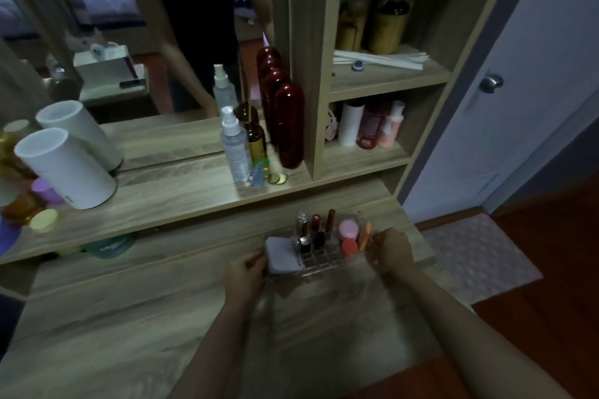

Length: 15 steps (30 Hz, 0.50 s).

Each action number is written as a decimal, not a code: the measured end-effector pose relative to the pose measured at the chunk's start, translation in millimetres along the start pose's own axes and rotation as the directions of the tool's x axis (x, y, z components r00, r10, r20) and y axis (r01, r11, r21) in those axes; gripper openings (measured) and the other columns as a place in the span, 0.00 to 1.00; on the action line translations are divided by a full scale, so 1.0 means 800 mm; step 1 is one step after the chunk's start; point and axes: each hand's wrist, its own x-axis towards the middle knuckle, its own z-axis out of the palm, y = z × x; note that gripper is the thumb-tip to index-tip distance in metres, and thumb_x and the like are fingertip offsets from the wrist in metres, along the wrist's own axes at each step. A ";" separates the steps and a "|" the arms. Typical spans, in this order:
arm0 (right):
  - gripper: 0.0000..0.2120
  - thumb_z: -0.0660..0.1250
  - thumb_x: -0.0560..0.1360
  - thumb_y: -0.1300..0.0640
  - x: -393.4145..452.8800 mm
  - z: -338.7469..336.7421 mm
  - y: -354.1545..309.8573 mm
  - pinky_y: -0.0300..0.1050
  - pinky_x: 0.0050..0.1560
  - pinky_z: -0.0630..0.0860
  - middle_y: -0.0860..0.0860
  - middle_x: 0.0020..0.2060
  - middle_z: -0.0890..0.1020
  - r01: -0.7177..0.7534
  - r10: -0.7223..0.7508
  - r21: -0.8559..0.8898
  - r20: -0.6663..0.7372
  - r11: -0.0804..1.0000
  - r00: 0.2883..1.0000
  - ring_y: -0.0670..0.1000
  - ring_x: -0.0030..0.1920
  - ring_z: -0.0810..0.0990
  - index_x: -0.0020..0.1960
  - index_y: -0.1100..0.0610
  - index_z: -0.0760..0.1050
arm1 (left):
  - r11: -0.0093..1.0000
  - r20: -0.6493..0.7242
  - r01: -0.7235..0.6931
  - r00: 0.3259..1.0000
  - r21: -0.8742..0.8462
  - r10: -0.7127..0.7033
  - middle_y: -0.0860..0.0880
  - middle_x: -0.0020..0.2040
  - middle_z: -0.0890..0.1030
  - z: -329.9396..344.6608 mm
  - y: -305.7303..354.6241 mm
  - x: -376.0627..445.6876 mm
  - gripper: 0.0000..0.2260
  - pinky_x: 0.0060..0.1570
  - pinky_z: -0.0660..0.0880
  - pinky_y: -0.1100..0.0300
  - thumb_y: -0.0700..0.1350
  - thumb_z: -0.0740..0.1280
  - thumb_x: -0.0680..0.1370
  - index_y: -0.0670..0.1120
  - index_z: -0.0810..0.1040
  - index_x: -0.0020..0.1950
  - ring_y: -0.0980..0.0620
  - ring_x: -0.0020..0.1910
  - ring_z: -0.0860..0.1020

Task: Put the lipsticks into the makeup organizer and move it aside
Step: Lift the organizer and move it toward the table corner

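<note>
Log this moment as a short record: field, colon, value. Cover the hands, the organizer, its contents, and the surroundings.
surface: wooden dressing table
organizer: clear makeup organizer, near the table's far right edge
left hand: left hand grips the organizer's left end
right hand: right hand grips its right end
contents: lipsticks standing upright in slots, pink jar, white pad
ledge behind: spray bottle, dark red bottle, white cylinder
task stage: lipsticks look loaded; organizer held at both ends

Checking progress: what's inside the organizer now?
The organizer holds upright lipsticks, a pink jar, an orange tube and a white pad. Both hands hide its ends.
</note>
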 end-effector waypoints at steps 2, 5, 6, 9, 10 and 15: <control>0.09 0.66 0.75 0.61 0.006 -0.008 0.012 0.46 0.48 0.76 0.61 0.43 0.86 -0.010 0.010 0.006 -0.007 1.000 1.000 0.58 0.47 0.83 0.38 0.60 0.80 | 0.999 -0.011 -0.019 1.000 0.037 0.020 0.38 0.52 0.84 0.016 0.006 -0.001 0.13 0.53 0.80 0.47 0.42 0.67 0.77 0.41 0.79 0.61 0.48 0.48 0.82; 0.08 0.64 0.77 0.63 0.013 -0.020 0.029 0.48 0.53 0.76 0.61 0.48 0.84 -0.031 0.032 0.027 -0.040 0.999 0.999 0.58 0.51 0.81 0.47 0.65 0.80 | 0.993 -0.021 -0.064 0.998 0.096 0.066 0.39 0.51 0.85 0.039 0.013 -0.002 0.13 0.50 0.79 0.49 0.40 0.67 0.76 0.42 0.80 0.60 0.47 0.46 0.83; 0.08 0.64 0.77 0.63 0.016 -0.024 0.034 0.48 0.55 0.76 0.61 0.48 0.83 -0.036 0.038 0.039 -0.042 0.999 0.998 0.58 0.52 0.81 0.49 0.66 0.79 | 0.993 -0.016 -0.070 0.997 0.091 0.071 0.39 0.51 0.85 0.047 0.015 -0.002 0.13 0.51 0.79 0.48 0.39 0.67 0.76 0.41 0.80 0.60 0.46 0.47 0.83; 0.07 0.63 0.78 0.60 0.025 -0.034 0.050 0.50 0.57 0.78 0.61 0.49 0.83 -0.066 0.066 0.062 -0.004 0.996 0.998 0.58 0.52 0.81 0.48 0.63 0.78 | 0.998 -0.012 -0.035 0.999 0.050 0.036 0.37 0.54 0.84 0.065 0.021 -0.005 0.13 0.56 0.79 0.43 0.38 0.66 0.77 0.38 0.78 0.61 0.42 0.51 0.82; 0.07 0.63 0.78 0.60 0.027 -0.038 0.053 0.49 0.56 0.78 0.60 0.49 0.83 -0.077 0.077 0.051 0.012 0.996 0.997 0.58 0.52 0.81 0.47 0.62 0.78 | 0.999 -0.013 -0.020 1.000 0.032 0.020 0.36 0.55 0.83 0.070 0.022 -0.005 0.14 0.57 0.78 0.41 0.38 0.66 0.77 0.37 0.78 0.61 0.41 0.53 0.82; 0.09 0.63 0.78 0.61 0.038 -0.045 0.064 0.43 0.49 0.74 0.59 0.43 0.82 -0.081 0.081 0.023 -0.011 0.996 0.997 0.57 0.49 0.82 0.47 0.66 0.79 | 1.000 -0.033 0.010 0.999 0.002 -0.010 0.36 0.56 0.83 0.090 0.025 -0.008 0.14 0.59 0.76 0.41 0.38 0.66 0.77 0.37 0.78 0.61 0.41 0.54 0.81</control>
